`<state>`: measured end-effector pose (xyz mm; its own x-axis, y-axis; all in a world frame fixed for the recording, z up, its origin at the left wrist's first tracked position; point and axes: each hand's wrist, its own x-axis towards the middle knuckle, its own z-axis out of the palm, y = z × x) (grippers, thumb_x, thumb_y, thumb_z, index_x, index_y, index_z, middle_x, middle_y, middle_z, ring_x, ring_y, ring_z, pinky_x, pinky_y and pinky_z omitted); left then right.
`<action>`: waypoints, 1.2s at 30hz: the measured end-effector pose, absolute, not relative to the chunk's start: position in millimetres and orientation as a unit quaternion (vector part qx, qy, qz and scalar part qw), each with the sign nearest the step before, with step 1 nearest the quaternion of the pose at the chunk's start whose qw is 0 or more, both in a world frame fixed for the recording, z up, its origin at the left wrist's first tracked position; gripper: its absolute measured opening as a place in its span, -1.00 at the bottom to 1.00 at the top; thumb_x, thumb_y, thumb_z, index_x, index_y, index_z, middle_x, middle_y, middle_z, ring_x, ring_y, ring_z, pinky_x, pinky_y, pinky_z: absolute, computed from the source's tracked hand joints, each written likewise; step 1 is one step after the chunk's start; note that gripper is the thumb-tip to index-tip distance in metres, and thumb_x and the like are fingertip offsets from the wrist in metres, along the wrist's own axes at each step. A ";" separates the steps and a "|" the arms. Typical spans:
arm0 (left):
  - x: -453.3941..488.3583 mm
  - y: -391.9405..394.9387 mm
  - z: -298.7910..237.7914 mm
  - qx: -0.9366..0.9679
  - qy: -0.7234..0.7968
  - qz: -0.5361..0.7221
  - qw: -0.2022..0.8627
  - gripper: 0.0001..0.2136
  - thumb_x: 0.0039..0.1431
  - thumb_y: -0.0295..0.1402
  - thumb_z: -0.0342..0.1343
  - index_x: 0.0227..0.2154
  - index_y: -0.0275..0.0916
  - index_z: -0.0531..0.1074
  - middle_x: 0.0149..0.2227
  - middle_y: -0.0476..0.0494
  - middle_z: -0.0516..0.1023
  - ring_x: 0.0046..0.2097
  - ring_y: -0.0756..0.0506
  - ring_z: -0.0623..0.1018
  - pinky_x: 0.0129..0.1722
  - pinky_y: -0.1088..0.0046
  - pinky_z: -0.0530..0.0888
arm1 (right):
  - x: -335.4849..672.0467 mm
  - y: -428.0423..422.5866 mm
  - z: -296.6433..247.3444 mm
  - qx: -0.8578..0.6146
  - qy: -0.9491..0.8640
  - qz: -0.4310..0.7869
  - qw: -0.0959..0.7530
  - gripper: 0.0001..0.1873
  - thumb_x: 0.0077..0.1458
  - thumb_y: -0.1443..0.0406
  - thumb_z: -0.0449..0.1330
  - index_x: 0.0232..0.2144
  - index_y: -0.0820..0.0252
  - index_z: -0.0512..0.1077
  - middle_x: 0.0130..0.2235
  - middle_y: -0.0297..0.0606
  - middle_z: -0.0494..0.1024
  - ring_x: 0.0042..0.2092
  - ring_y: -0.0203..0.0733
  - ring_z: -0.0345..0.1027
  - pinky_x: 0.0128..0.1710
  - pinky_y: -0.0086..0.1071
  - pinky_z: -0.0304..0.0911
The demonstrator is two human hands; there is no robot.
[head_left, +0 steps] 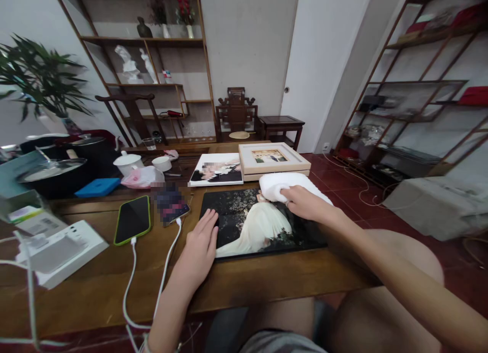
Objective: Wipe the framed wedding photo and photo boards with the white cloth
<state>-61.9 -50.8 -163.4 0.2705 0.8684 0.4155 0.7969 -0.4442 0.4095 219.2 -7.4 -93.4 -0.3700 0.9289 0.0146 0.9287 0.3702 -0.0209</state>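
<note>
A large dark photo panel showing a pale gown lies flat near the table's front edge. My left hand rests on its left edge, fingers stretched out and holding nothing. On its upper right part, my right hand is closed around a white cloth, which touches the panel and covers its far right corner. Behind the panel lie a second photo panel and, to the right, a cream picture frame stacked on something of like shape.
Left on the wooden table are a green-cased phone, another phone, white charging cables, a white box, a blue box and a dark pan. Chairs and shelves stand beyond.
</note>
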 end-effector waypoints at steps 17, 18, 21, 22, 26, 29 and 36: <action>-62.7 -48.1 -167.0 0.804 0.523 0.279 0.040 -0.59 0.23 -0.38 -0.24 0.00 -0.50 0.35 0.14 -0.44 0.30 0.22 -0.22 0.23 0.14 0.08 0.26 | 213.4 -121.5 -89.0 -0.550 -0.830 0.096 0.000 -0.72 -0.09 0.51 -0.08 -0.41 0.17 0.36 -0.18 -0.11 0.47 -0.21 -0.08 0.34 -0.23 -0.28 0.11; -63.1 -48.2 -167.0 0.805 0.523 0.277 0.043 -0.59 0.23 -0.38 -0.23 0.00 -0.49 0.35 0.14 -0.44 0.30 0.22 -0.22 0.23 0.14 0.08 0.26 | 213.5 -106.6 -88.0 -0.547 -0.833 0.085 -0.001 -0.72 -0.09 0.51 -0.07 -0.39 0.19 0.37 -0.24 -0.12 0.47 -0.25 -0.09 0.33 -0.27 -0.31 0.10; -64.2 -48.3 -167.3 0.807 0.519 0.279 0.046 -0.61 0.22 -0.38 -0.21 0.00 -0.46 0.35 0.14 -0.43 0.30 0.22 -0.22 0.22 0.13 0.09 0.27 | 214.5 -55.5 -87.6 -0.528 -0.848 0.043 0.003 -0.71 -0.09 0.51 -0.05 -0.33 0.24 0.38 -0.28 -0.10 0.47 -0.23 -0.09 0.31 -0.29 -0.36 0.06; -64.4 -48.3 -167.5 0.807 0.517 0.281 0.046 -0.61 0.22 -0.38 -0.21 0.00 -0.46 0.35 0.14 -0.42 0.31 0.22 -0.21 0.23 0.13 0.09 0.27 | 214.7 -38.9 -87.8 -0.521 -0.853 0.034 0.001 -0.72 -0.08 0.51 -0.05 -0.33 0.25 0.38 -0.29 -0.10 0.48 -0.23 -0.10 0.31 -0.29 -0.37 0.05; -64.5 -47.9 -168.0 0.808 0.514 0.284 0.040 -0.60 0.23 -0.38 -0.22 0.00 -0.48 0.35 0.13 -0.43 0.32 0.22 -0.21 0.23 0.13 0.11 0.27 | 215.1 9.5 -86.9 -0.518 -0.855 0.023 0.004 -0.75 -0.02 0.49 -0.05 -0.32 0.29 0.38 -0.26 -0.06 0.49 -0.21 -0.08 0.31 -0.30 -0.38 0.04; -64.6 -47.3 -168.7 0.807 0.517 0.284 0.036 -0.60 0.22 -0.37 -0.22 0.00 -0.48 0.35 0.13 -0.43 0.31 0.22 -0.20 0.23 0.14 0.13 0.27 | 216.5 18.8 -85.1 -0.511 -0.859 0.024 0.002 -0.74 -0.01 0.50 -0.06 -0.31 0.29 0.37 -0.24 -0.06 0.48 -0.20 -0.09 0.32 -0.30 -0.39 0.05; -63.6 -47.1 -169.8 0.800 0.529 0.279 0.040 -0.59 0.22 -0.37 -0.23 0.01 -0.46 0.34 0.16 -0.41 0.29 0.23 -0.20 0.22 0.12 0.10 0.28 | 215.1 -58.2 -90.7 -0.515 -0.855 0.062 -0.017 -0.69 -0.05 0.51 -0.08 -0.29 0.26 0.37 -0.20 -0.01 0.45 -0.20 -0.03 0.33 -0.23 -0.30 0.11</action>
<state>-63.6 -47.1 -169.8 0.2847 0.8691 0.4044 0.8248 -0.4371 0.3587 215.1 -58.2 -90.7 -0.4700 0.8779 -0.0918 0.8820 0.4629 -0.0884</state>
